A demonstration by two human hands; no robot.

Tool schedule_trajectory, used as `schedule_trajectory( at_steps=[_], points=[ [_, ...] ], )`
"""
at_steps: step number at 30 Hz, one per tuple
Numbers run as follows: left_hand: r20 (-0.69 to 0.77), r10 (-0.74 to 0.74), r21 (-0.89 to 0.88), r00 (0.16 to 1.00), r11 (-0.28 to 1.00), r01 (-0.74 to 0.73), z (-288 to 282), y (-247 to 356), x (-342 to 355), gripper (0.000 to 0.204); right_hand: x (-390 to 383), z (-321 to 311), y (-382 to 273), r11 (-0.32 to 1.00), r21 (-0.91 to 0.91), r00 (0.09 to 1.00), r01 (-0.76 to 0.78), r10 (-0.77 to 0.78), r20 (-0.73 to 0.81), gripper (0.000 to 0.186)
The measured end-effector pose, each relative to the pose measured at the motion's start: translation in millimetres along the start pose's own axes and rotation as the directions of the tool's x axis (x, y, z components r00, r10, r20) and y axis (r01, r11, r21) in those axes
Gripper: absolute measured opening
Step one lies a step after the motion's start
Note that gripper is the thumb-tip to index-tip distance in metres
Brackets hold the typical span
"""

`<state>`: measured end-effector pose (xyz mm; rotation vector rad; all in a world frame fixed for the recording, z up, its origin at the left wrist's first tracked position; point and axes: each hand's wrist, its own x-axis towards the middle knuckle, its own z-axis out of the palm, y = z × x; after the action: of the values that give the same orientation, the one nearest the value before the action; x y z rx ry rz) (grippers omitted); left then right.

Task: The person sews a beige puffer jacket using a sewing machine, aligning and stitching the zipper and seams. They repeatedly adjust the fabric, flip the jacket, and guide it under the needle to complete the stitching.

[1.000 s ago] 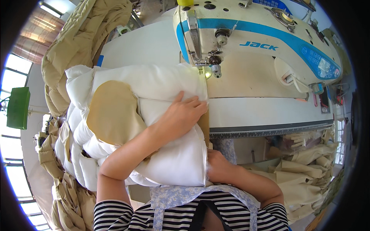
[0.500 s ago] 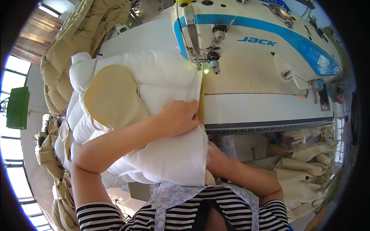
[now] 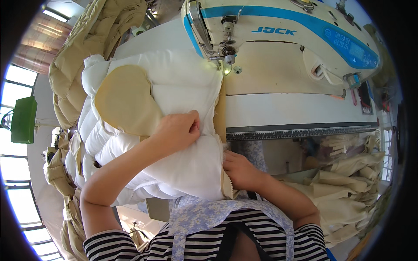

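A white padded garment piece (image 3: 183,161) with a round beige patch (image 3: 126,98) spreads over the sewing table. My left hand (image 3: 180,127) lies on its top side, fingers curled closed, a little left of the seam edge. Whether fabric is pinched in them is hidden. At the near end of that edge my right hand (image 3: 241,170) closes on the garment's beige border, beside a zipper (image 3: 227,185) with pale teeth. The far end of the edge runs under the needle area of the sewing machine (image 3: 278,48), lit by a small lamp.
A dark ruler strip (image 3: 300,131) lines the table's front edge. Beige fabric (image 3: 344,191) is heaped below at the right. More beige padded garments (image 3: 80,69) hang at the left, near a green box (image 3: 24,119).
My left hand has drawn back leftward from the seam edge onto the garment. My right hand has come out from under the edge and now shows at the zipper side.
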<state>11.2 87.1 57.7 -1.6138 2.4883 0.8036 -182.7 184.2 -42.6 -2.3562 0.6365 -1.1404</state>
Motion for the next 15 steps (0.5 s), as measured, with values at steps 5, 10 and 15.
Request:
schedule_trajectory(
  at_steps=[5,10,15],
  points=[
    [-0.120,-0.050,0.037,0.992,0.998,0.055,6,20,4,0.041,5,18,-5,0.998,-0.067,0.998,0.012,-0.008,0.063,0.023],
    [-0.015,-0.082,0.291,0.997,0.953,0.083,12,19,28,0.043,14,18,-8,0.998,-0.034,0.995,0.055,-0.053,0.079,0.022],
    [0.000,-0.021,0.061,1.000,0.998,0.021,7,-2,19,0.024,2,10,-10,0.999,0.000,0.999,-0.044,0.044,0.023,0.028]
  ],
)
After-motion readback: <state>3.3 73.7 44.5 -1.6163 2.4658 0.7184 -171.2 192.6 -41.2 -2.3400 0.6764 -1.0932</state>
